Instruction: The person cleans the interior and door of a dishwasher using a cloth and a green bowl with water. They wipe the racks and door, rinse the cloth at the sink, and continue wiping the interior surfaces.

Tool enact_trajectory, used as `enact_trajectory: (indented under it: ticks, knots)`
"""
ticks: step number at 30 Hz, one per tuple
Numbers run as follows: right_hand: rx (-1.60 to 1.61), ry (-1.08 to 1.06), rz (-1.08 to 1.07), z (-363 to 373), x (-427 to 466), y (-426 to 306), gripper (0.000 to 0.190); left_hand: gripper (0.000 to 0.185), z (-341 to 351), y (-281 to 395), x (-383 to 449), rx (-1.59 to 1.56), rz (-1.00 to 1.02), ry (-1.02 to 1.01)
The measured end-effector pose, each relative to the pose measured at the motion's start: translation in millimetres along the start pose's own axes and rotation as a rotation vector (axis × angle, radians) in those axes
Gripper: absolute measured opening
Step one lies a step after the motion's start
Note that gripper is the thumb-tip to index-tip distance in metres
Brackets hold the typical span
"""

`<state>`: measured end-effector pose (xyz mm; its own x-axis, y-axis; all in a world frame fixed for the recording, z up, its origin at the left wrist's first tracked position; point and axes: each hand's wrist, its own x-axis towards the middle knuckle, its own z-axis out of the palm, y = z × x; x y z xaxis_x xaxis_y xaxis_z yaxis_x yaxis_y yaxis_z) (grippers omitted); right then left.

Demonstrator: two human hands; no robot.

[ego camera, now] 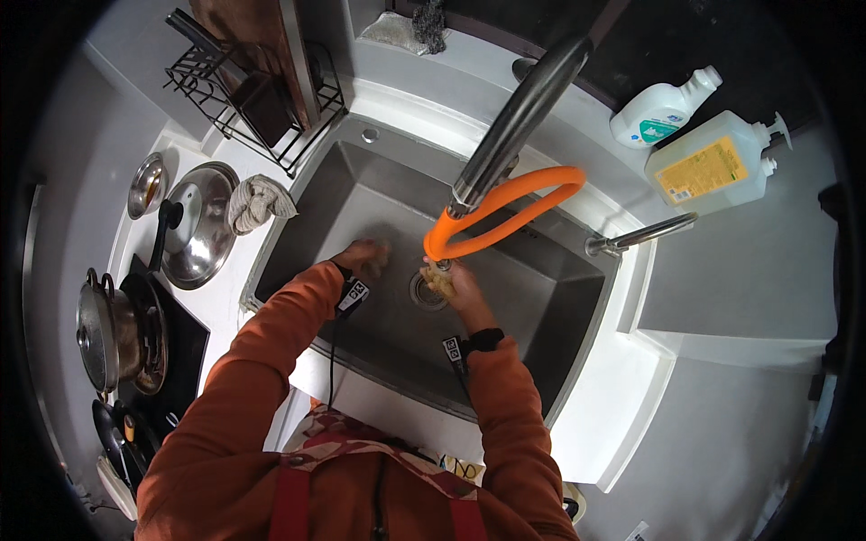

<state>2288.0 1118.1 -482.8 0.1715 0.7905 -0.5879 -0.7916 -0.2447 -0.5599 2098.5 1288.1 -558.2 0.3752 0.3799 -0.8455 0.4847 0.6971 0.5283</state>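
Both hands are over a grey sink basin (548, 291). My right hand (460, 284) is closed on a yellowish piece, perhaps ginger (440, 283), just under the spout end of the faucet's orange hose (504, 237). Below it shows part of the drain (425, 297). To the left, my left hand (365, 257) is blurred, low in the basin; a brownish lump seems to be at its fingers, but whether it is held cannot be made out. Each wrist wears a black band with a cabled, marked tag.
A cloth (257, 203), a steel lid (199, 230) and a small steel bowl (147, 186) lie left of the sink, near a pot (122, 331). A wire rack (230, 122) holds boards and a knife. Bottles (710, 162) and a smaller tap (643, 235) stand at the right.
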Motion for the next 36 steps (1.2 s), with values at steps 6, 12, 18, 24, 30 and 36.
enact_trajectory:
  ticks: [6,12,18,24,30,36]
  knots:
    - [-0.621,-0.173,-0.556,-23,7,-1,0.026,0.056,-2,75,-53,0.301,0.362,-0.129]
    - [-0.462,0.063,-0.327,-29,-16,-8,0.028,0.026,5,212,-118,0.267,0.761,0.004]
    - [-0.463,0.105,-0.228,-41,-58,-27,0.022,0.037,-4,322,-114,0.906,1.341,0.64]
    - [-0.404,0.237,-0.229,-45,-112,-46,0.019,0.063,6,373,-87,1.378,1.136,0.793]
    - [-0.323,0.332,-0.185,-49,-137,-45,0.016,0.024,-13,415,-89,1.328,1.254,0.529]
    - [-0.261,0.31,-0.223,-54,-135,-29,0.015,0.024,2,437,-110,0.991,1.301,0.868]
